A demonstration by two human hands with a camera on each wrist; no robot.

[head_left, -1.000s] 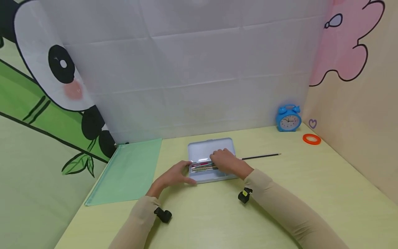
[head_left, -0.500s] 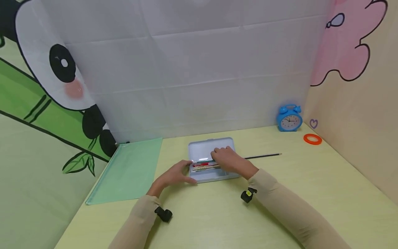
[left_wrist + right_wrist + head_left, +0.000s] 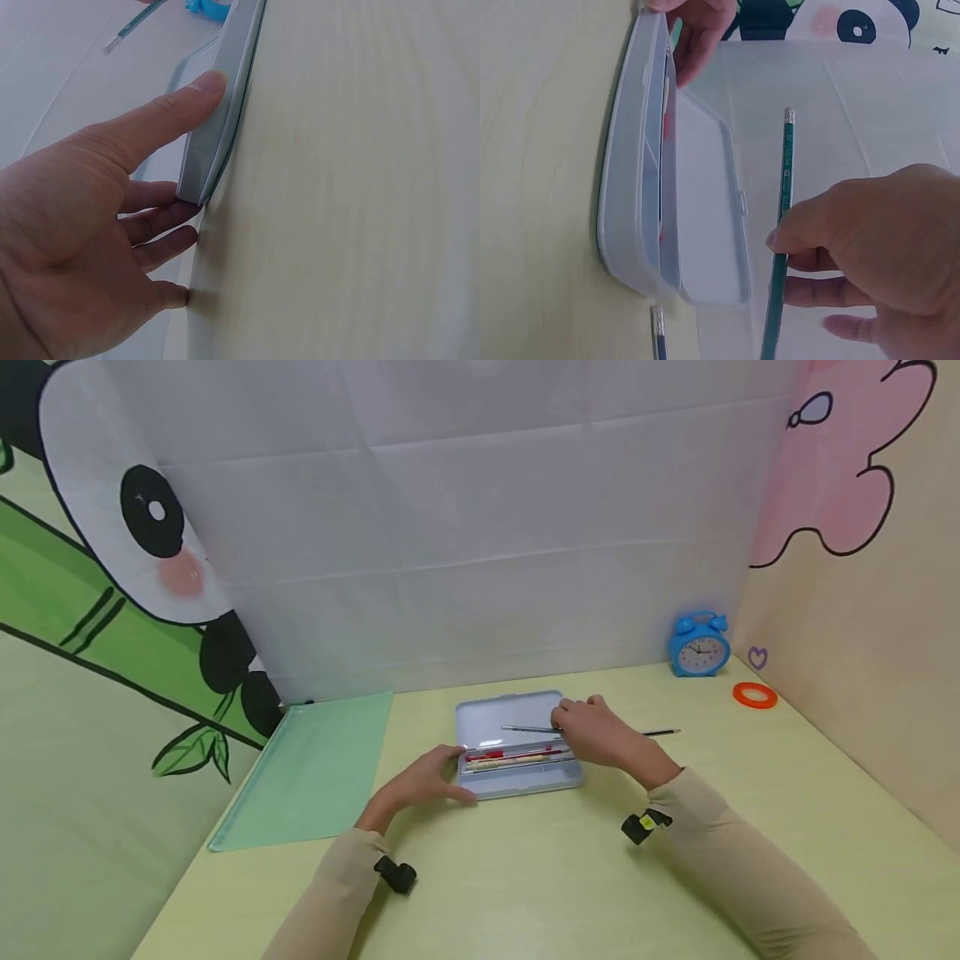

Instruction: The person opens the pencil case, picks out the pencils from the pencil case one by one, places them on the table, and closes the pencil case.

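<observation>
A pale blue-white pencil case (image 3: pixel 517 788) lies with its lid (image 3: pixel 510 718) folded back on the table. Inside, a red pen (image 3: pixel 486 756) and other slim items lie in the compartment. My left hand (image 3: pixel 423 779) holds the case's left end, its thumb (image 3: pixel 176 112) on the front wall and fingers at the corner. Above the case's right part, my right hand (image 3: pixel 600 735) pinches a green pencil (image 3: pixel 786 165) between thumb and fingers, eraser end pointing left. Behind that hand a dark pencil (image 3: pixel 663 732) lies on the table, partly hidden.
A green translucent folder (image 3: pixel 307 777) lies on the left of the table (image 3: pixel 510 885). At the back right stand a blue alarm clock (image 3: pixel 699 645) and, in front of it, an orange ring (image 3: pixel 754 696). A white sheet (image 3: pixel 480 568) hangs behind.
My right hand has risen from the case and moved right, bringing the green pencil out of the compartment. The left hand stays in place on the case.
</observation>
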